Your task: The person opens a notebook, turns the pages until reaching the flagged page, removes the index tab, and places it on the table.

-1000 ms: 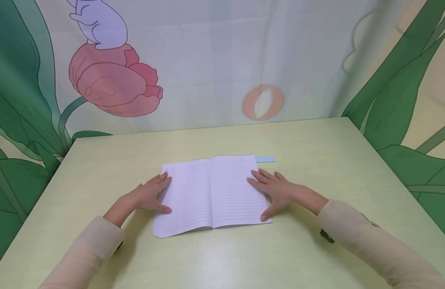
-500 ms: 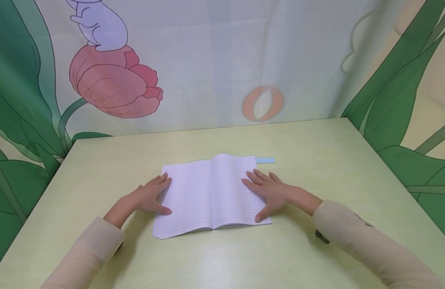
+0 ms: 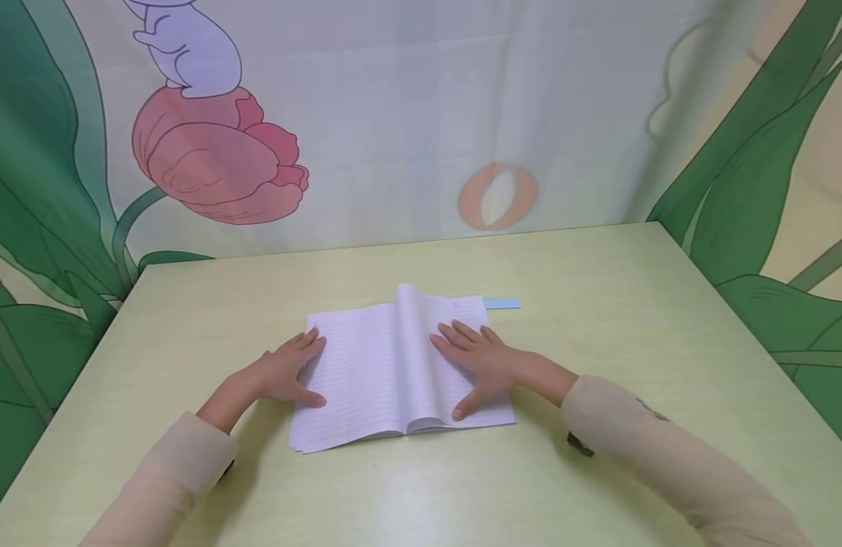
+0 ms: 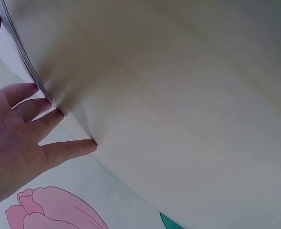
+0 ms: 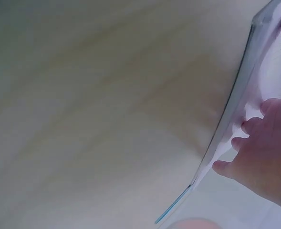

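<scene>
An open lined notebook (image 3: pixel 352 372) lies on the table, its pages white with faint rules. My left hand (image 3: pixel 287 371) rests on the left page's outer edge, fingers spread; in the left wrist view the left hand (image 4: pixel 23 129) has its fingertips along the notebook's edge and the tabletop. On the right page my right hand (image 3: pixel 482 365) lies with fingers extended. Just left of its fingertips a page (image 3: pixel 416 357) bulges up into a curved fold near the spine. The right wrist view shows the right hand (image 5: pixel 269 148) over the notebook's edge (image 5: pixel 231 105).
A light blue strip (image 3: pixel 501 303) sticks out past the notebook's upper right edge. The pale wooden table (image 3: pixel 585 304) extends on both sides. Behind it hangs a printed curtain (image 3: pixel 366 137) with a pink flower and green leaves.
My right hand has slid left across the right page. The page under it has buckled into a narrower, taller fold towards the spine. My left hand has stayed in place.
</scene>
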Demonstrator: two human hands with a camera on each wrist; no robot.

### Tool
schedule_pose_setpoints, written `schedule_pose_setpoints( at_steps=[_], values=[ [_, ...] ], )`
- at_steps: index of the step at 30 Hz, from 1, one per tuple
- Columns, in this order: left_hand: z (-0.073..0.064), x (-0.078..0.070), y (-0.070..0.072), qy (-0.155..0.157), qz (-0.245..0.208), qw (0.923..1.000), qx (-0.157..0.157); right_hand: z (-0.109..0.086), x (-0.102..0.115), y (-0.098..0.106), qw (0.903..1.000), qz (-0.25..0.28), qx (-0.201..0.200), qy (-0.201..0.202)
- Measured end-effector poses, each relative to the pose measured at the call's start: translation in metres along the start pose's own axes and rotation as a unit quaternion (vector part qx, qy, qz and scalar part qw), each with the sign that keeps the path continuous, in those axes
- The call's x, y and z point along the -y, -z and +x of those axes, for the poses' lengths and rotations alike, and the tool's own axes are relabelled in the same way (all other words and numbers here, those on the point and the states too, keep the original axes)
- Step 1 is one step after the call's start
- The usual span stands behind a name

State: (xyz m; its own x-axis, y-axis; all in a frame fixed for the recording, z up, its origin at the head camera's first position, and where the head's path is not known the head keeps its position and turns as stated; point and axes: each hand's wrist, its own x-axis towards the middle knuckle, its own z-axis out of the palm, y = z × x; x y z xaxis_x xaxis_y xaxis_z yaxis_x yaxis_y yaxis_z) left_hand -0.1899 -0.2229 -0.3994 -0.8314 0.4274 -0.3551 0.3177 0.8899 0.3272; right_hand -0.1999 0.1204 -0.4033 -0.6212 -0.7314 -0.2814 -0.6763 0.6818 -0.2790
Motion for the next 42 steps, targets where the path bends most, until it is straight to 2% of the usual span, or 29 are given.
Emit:
schedule_pose_setpoints(
  at_steps=[12, 19, 23, 29, 32, 35, 42],
  values=[
    [0.0, -0.001, -0.001, 0.002, 0.0, 1.0, 0.0, 0.029, 0.026, 0.001, 0.9994, 0.02, -0.01, -0.027],
    [0.003, 0.0, -0.001, 0.009, 0.002, 0.9999, 0.004, 0.041, 0.043, 0.002, 0.9992, 0.036, -0.017, 0.004],
    [0.003, 0.001, 0.0, -0.002, -0.007, 1.0, 0.005, 0.047, 0.049, -0.001, 0.9989, 0.034, -0.012, 0.028],
    [0.002, 0.003, 0.005, -0.044, -0.024, 0.9987, -0.007, 0.051, 0.055, -0.003, 0.9978, 0.049, -0.016, 0.042],
    [0.001, 0.004, 0.006, -0.059, -0.046, 0.9971, -0.016, 0.052, 0.057, -0.003, 0.9969, 0.062, -0.028, 0.039],
    [0.0, 0.005, 0.007, -0.056, -0.072, 0.9957, -0.018, 0.053, 0.058, -0.004, 0.995, 0.079, -0.054, 0.03],
    [0.0, 0.005, 0.009, -0.05, -0.079, 0.9955, -0.014, 0.059, 0.057, -0.006, 0.989, 0.078, -0.125, -0.008]
  ],
)
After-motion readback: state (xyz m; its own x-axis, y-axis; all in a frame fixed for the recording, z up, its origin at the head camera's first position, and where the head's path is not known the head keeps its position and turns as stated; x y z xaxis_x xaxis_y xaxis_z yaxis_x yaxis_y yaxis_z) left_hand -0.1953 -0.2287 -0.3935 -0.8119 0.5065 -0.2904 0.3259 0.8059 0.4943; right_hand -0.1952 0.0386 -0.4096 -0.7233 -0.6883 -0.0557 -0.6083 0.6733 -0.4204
